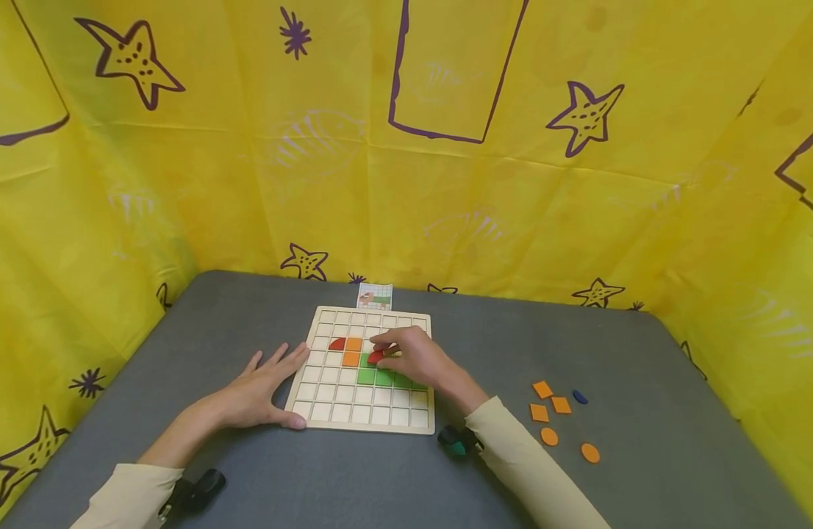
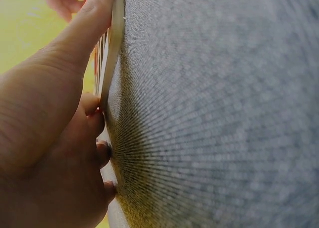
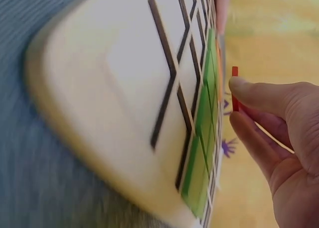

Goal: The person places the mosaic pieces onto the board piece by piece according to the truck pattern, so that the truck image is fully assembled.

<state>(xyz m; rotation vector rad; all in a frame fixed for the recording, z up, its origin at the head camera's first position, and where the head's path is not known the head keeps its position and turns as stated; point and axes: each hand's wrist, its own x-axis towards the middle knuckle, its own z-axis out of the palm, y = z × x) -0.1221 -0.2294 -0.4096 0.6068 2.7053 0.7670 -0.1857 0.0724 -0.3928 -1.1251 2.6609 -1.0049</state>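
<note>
A wooden grid board (image 1: 343, 413) lies on the grey table. My left hand (image 1: 256, 393) rests against its left edge with fingers spread, the thumb at the near left corner. Over the middle of the board, my right hand (image 1: 416, 358) pinches a thin red tile (image 1: 375, 357) between thumb and fingers. The right wrist view has this red tile (image 3: 235, 104) edge-on, above the grid. Green square tiles (image 1: 366, 377) sit in the board's cells, partly hidden by the right hand. Two orange squares (image 1: 351, 358) and a red rounded tile (image 1: 337, 344) lie in cells farther left.
A small picture card (image 1: 375, 297) with a coloured grid design stands or lies at the board's far edge. To the right on the table are several orange squares (image 1: 539, 413), two orange round tiles (image 1: 589, 452) and a dark blue piece (image 1: 581, 397). A yellow patterned cloth (image 1: 380, 191) surrounds the table.
</note>
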